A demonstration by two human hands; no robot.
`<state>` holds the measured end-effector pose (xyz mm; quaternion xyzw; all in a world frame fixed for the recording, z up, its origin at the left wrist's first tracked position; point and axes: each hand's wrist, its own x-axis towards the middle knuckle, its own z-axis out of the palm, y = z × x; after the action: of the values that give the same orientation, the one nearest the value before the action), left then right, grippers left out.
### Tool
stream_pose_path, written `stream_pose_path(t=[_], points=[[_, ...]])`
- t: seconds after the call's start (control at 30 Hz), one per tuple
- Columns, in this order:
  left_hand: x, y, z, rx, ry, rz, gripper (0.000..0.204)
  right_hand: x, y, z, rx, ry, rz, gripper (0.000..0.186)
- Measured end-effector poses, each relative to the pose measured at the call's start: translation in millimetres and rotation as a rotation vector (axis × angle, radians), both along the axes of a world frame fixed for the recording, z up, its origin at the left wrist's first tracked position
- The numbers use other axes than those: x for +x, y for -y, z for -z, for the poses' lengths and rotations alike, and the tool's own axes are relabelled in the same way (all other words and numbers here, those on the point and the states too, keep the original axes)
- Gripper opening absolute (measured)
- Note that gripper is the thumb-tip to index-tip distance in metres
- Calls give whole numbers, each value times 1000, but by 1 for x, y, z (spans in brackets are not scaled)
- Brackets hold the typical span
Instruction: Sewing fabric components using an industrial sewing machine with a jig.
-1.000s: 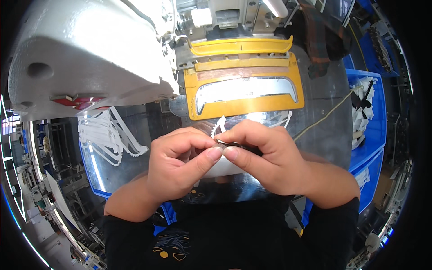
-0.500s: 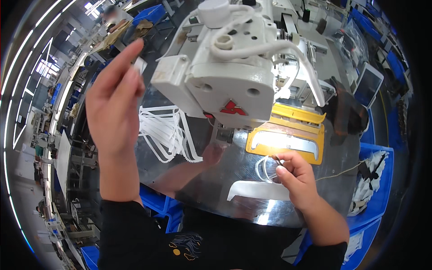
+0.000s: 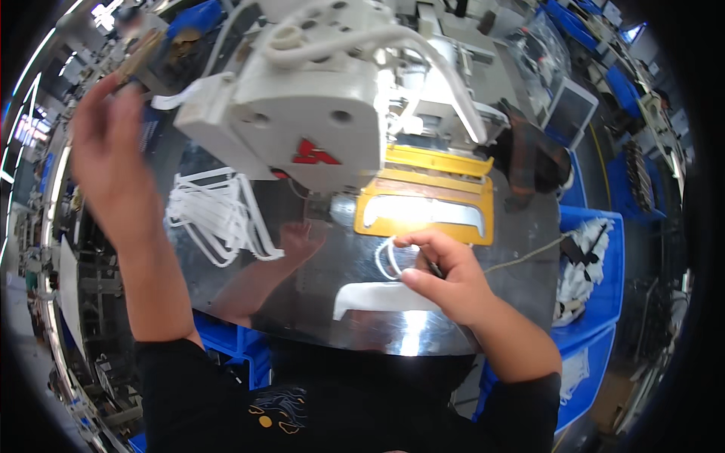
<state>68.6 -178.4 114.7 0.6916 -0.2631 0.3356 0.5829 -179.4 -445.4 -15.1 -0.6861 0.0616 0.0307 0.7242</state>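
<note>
My left hand [image 3: 113, 162] is raised left of the white sewing machine head [image 3: 294, 113], its fingers smeared by motion; a white tab [image 3: 170, 101] shows just beyond them. My right hand [image 3: 449, 279] grips a small dark tool [image 3: 429, 264], beside thin white looped strips [image 3: 384, 258]. Below it lies a flat white piece [image 3: 362, 297] on the steel tabletop [image 3: 302, 294]. Behind my right hand is a yellow template [image 3: 362, 219] with a shiny curved insert. A pile of white cut strips [image 3: 215, 211] lies to the left.
Blue bins [image 3: 615, 287] with white and black scraps stand at the right, crossed partly by a cord [image 3: 521, 258]. A tablet [image 3: 566, 113] and dark cloth [image 3: 529, 174] are at the back right. A blurred person [image 3: 128, 23] is in the far background.
My hands were together over the table a second ago; they have parted, the left rising to the upper left, the right staying low. The camera's view has shifted.
</note>
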Motion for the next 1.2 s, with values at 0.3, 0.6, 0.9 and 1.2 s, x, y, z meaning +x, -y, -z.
stream_pose_path(t=[0.3,0.6,0.9,1.2], points=[[-98,69,104,647,36,632,20,0,3,-12,67,-137,-62,41],[-99,92,124,598,64,743,14,2,3,-22,-148,-169,136,32],[-103,106,133,433,-929,974,8,9,21,-19,-401,-101,257,16],[-99,110,143,360,-964,1011,12,20,33,-24,-428,-206,257,15]])
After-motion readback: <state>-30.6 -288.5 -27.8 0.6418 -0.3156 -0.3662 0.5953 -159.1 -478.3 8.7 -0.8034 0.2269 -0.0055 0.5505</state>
